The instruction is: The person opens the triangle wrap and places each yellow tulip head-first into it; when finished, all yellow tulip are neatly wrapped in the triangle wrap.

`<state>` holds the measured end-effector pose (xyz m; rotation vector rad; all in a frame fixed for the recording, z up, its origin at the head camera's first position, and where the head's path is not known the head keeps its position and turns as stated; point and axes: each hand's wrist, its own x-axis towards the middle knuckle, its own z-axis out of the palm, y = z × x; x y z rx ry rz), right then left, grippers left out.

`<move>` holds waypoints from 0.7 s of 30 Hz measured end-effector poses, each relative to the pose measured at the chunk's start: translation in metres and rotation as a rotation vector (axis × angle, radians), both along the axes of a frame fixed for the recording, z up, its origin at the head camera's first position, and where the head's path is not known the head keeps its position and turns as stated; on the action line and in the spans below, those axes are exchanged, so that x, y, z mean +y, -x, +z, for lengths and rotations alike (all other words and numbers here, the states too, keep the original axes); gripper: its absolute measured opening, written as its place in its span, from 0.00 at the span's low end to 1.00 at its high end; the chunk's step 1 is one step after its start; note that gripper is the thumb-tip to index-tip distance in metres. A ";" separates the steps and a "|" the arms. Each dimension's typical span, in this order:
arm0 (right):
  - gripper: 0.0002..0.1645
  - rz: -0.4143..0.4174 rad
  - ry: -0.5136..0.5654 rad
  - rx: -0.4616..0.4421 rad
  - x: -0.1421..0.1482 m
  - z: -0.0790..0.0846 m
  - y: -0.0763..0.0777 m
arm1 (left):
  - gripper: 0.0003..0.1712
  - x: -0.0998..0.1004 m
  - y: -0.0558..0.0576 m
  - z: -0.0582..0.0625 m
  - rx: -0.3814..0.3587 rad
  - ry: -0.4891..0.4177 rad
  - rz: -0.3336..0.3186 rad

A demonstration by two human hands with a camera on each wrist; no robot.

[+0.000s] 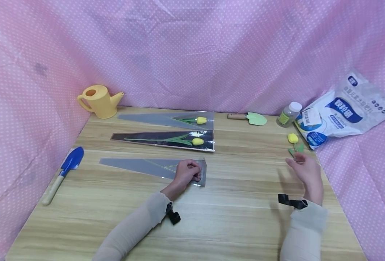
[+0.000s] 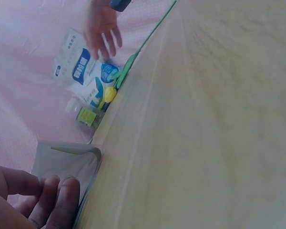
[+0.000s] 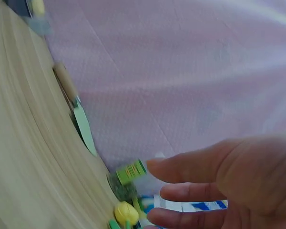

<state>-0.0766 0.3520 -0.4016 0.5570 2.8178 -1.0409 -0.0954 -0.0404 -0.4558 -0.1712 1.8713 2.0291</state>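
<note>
My left hand [image 1: 186, 172] pinches the wide end of a translucent grey flower sleeve [image 1: 130, 165] with gold lines. Up close in the left wrist view, thumb and fingers grip the film of the sleeve [image 2: 66, 160]. Over at the right side of the table, my right hand [image 1: 307, 172] hovers with fingers loosely extended and holds nothing. Just beyond it lies a yellow artificial tulip [image 1: 292, 138] with green leaves; its stem is partly hidden by that hand in the head view. The left wrist view shows a gap between right hand [image 2: 101, 31] and tulip [image 2: 110, 94].
Two sleeves, one clear [image 1: 143, 118] and one dark [image 1: 143, 139], each hold a yellow tulip. Around the edges are a yellow watering can [image 1: 102, 103], blue trowel [image 1: 71, 158], green trowel [image 1: 256, 119], lidded jar [image 1: 285, 119] and white fertilizer bag [image 1: 369, 105]. Pink cloth hangs behind.
</note>
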 end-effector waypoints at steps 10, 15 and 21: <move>0.42 -0.152 -0.022 -0.104 0.042 -0.008 -0.023 | 0.03 0.001 0.000 0.001 -0.001 -0.012 0.009; 0.39 -0.166 -0.067 -0.139 0.053 -0.011 -0.029 | 0.02 0.001 0.005 -0.012 -0.022 -0.008 0.009; 0.40 -0.120 -0.072 -0.220 0.063 -0.016 -0.034 | 0.03 0.004 0.010 -0.027 -0.020 -0.019 0.030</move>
